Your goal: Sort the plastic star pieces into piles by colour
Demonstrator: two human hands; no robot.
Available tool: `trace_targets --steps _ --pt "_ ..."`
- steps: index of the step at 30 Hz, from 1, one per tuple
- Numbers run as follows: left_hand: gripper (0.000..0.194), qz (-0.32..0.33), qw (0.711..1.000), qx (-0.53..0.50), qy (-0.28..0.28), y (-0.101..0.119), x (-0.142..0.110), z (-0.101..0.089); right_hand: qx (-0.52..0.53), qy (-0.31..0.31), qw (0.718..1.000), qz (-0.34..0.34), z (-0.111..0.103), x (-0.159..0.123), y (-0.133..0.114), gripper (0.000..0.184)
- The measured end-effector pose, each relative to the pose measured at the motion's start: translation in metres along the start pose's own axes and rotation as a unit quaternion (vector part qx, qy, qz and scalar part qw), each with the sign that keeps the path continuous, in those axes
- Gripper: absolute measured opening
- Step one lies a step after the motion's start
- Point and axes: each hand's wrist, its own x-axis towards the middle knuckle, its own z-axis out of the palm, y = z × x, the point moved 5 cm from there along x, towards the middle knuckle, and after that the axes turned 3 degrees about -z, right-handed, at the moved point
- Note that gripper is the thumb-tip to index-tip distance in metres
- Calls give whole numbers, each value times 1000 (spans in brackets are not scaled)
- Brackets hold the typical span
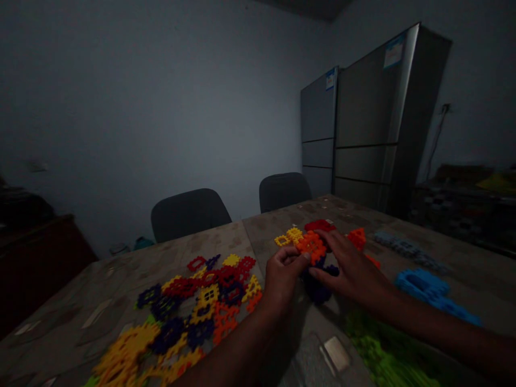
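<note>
Between my two hands is an orange interlocking building piece (312, 246) with a notched edge. My left hand (284, 271) pinches its lower left side between thumb and fingers. On the other side, my right hand (342, 263) has its fingertips at the top right edge of the piece, with the thumb lower down near dark purple pieces (318, 287). Whether those purple pieces are joined to the orange one I cannot tell. Just behind lie yellow pieces (294, 235) and red pieces (320, 224).
A mixed heap of red, yellow, purple and orange pieces (207, 295) spreads over the left of the table (97, 301). Blue pieces (423, 285), grey pieces (407, 248) and green pieces (387, 355) lie on the right. Two chairs (189, 214) stand behind, with refrigerators (363, 118) beyond.
</note>
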Motion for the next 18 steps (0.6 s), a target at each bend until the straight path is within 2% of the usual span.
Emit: trace_targets --steps 5,10,18 --pt "43 -26 999 -34 -8 -12 4 4 -57 8 998 -14 3 4 -1 53" --pt "40 -39 998 -50 -14 -19 4 5 -73 -4 997 -12 4 6 -2 57" --pt "46 -45 997 -59 -19 -26 6 6 -73 -38 996 -24 9 11 6 56"
